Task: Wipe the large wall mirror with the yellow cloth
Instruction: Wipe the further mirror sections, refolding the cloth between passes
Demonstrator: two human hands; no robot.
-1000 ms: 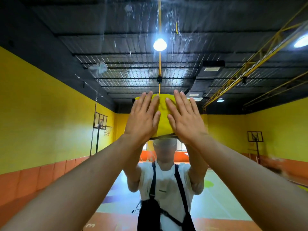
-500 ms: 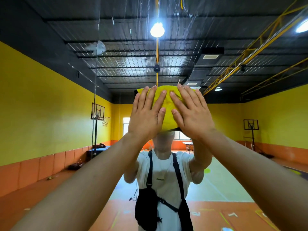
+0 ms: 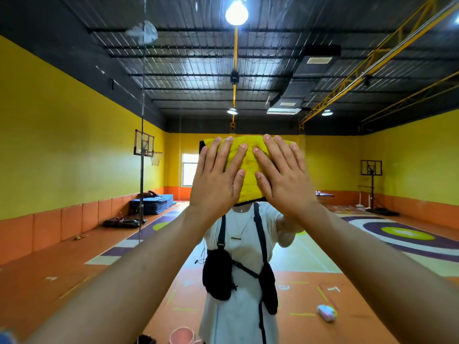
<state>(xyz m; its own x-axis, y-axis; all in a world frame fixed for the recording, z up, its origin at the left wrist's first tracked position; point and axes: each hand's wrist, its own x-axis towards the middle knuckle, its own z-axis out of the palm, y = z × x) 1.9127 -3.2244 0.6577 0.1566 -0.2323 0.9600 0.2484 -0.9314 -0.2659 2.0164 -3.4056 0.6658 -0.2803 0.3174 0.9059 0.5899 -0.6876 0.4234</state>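
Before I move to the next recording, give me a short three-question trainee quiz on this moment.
1. True or false: the left hand and the right hand both press flat on the yellow cloth against the mirror.
2. In the mirror, the cloth sits directly above the reflected: A white shirt; B blue mats; C pink cup.
3. Fill in: the fingers of both hands are ____ (straight or curled).

Key: 1 true; 2 A; 3 straight.
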